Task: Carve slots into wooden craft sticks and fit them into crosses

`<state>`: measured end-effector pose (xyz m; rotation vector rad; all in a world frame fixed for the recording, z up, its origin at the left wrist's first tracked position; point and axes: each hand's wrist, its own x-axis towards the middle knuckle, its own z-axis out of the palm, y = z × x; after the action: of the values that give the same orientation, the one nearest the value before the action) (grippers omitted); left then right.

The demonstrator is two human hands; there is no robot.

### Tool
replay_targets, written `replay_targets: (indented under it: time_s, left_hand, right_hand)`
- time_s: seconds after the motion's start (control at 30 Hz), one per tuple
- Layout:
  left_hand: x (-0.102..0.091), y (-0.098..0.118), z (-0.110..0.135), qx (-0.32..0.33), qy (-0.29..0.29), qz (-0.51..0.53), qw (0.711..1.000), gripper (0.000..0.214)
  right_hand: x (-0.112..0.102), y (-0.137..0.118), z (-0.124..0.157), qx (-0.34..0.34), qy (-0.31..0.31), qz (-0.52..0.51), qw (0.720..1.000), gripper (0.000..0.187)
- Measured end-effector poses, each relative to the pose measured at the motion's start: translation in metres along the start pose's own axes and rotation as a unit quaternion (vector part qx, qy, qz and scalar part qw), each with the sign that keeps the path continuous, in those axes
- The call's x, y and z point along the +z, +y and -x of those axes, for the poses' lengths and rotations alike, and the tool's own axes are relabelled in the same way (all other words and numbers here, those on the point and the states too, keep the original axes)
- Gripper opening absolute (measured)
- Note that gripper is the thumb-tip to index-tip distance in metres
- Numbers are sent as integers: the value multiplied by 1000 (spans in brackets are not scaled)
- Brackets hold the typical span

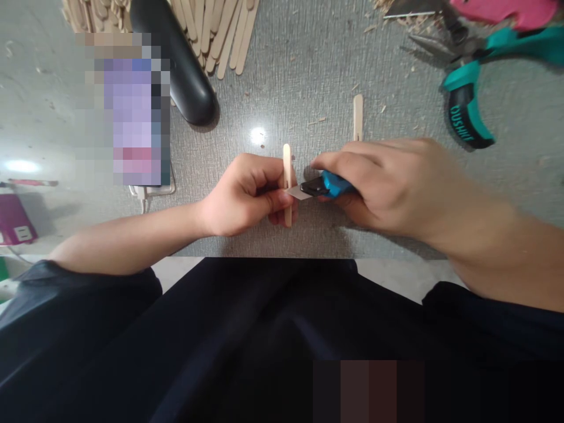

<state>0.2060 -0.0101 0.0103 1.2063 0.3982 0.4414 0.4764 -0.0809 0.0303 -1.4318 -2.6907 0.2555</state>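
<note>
My left hand (247,197) is closed around a thin wooden craft stick (286,161), holding it upright just above the grey table surface (308,70). My right hand (388,182) grips a blue and black utility knife (328,185). Its grey blade (299,192) points left and touches the stick's right edge near my left thumb. Both hands sit close together at the table's front edge, above my dark-clothed lap.
A pile of wooden sticks (220,29) lies at the back beside a black cylinder (176,64). One loose stick (358,116) lies behind my right hand. Teal-handled pliers (467,100) and a pink tool (506,12) are at the back right, among wood shavings. A purple box (13,217) is at far left.
</note>
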Motion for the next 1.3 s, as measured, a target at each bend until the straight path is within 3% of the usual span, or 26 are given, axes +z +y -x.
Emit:
replay_targets:
  time_s: [0.13,0.27,0.53,0.63,0.8,1.07,1.3]
  left_hand:
    - [1,1,-1,8,2,26,1000,41]
    - [4,3,-1,9,3,55,998,46]
    - [7,3,-2,-3,28,82,996,51]
    - [7,3,-1,-11,41,84,996,51]
    - [8,5,0,-27,38,93,995,47]
    - [9,6,-1,-24,49,87,995,51]
    - [10,7,-1,-1,50,66,997,52]
  right_hand:
    - [-1,-2,-2,4,51,-8,999,53]
    - [-1,0,-2,-19,117,-1,993,77]
    - [0,0,-4,32,111,32,993,103]
    - [2,2,-4,62,118,26,991,102]
    - [4,8,-2,47,206,-3,977,87]
    - [2,8,-1,-6,146,20,989,85]
    - [-4,6,-1,22,99,27,994,96]
